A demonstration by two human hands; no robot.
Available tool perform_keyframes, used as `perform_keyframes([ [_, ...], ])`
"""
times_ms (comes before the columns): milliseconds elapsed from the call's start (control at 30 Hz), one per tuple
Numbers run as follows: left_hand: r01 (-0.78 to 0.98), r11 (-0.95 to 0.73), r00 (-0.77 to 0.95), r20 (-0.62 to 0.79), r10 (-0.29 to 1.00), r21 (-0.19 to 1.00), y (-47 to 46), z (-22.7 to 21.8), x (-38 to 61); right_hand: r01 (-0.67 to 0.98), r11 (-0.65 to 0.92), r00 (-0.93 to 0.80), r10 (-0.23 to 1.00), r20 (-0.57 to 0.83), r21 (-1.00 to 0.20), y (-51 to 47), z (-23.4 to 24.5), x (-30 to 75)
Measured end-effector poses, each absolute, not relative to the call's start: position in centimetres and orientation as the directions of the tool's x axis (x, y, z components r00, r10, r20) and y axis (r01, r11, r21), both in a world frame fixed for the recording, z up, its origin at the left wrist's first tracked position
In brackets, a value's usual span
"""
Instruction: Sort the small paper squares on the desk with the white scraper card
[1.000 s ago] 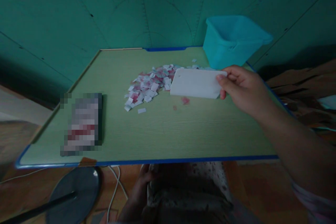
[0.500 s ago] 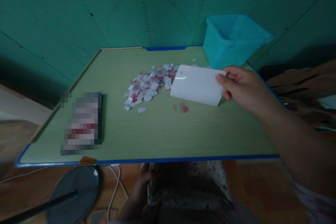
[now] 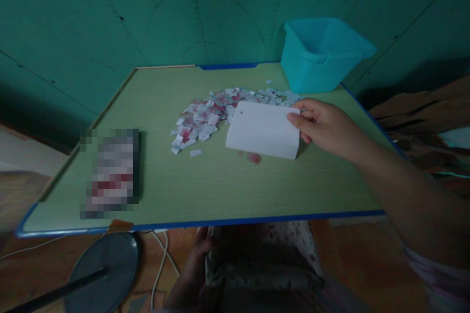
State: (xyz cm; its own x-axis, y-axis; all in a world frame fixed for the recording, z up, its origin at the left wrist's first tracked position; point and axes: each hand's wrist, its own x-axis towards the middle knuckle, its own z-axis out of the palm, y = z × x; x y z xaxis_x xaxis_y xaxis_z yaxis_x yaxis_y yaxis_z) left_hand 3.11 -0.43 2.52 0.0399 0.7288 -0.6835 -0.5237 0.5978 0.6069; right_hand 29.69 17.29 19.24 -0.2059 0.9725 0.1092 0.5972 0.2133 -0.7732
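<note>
My right hand [image 3: 323, 129] grips the right end of a white plastic scraper card [image 3: 262, 129], held on edge on the green tabletop [image 3: 220, 186]. Just left and behind the card lies a pile of small white and red paper scraps [image 3: 209, 117]. Two loose reddish scraps [image 3: 251, 157] lie at the card's near edge, and one white scrap [image 3: 196, 153] sits apart from the pile. My left hand [image 3: 200, 249] rests below the table's front edge on patterned cloth in my lap, its fingers partly hidden.
A turquoise plastic bin [image 3: 321, 54] stands at the table's far right corner. A blurred dark rectangular object [image 3: 110, 173] lies at the near left. Under the table are a round dark base [image 3: 101, 266] and a white cable [image 3: 161, 264]. A green wall rises behind.
My right hand has drawn the card toward me and slightly left, from the pile's right side down to beside the loose reddish scraps. More scraps near the bin are uncovered.
</note>
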Motion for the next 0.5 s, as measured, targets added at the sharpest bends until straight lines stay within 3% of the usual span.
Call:
perform_keyframes([
  [200,-0.610,0.592,0.120,-0.677,0.726,0.527,-0.8,3.6,3.5,0.563,0.241,-0.342,0.939,0.042,-0.790,16.6,19.4,29.2],
  [333,-0.586,0.558,0.058,-0.655,0.753,0.588,-0.9,3.9,3.5,0.540,0.267,-0.458,0.889,-0.012,-0.798,15.9,19.4,28.8],
  [500,-0.609,0.568,0.093,-0.661,0.744,0.554,-0.6,4.3,3.7,0.544,0.262,-0.526,0.846,-0.080,-0.797,15.4,19.1,28.7],
])
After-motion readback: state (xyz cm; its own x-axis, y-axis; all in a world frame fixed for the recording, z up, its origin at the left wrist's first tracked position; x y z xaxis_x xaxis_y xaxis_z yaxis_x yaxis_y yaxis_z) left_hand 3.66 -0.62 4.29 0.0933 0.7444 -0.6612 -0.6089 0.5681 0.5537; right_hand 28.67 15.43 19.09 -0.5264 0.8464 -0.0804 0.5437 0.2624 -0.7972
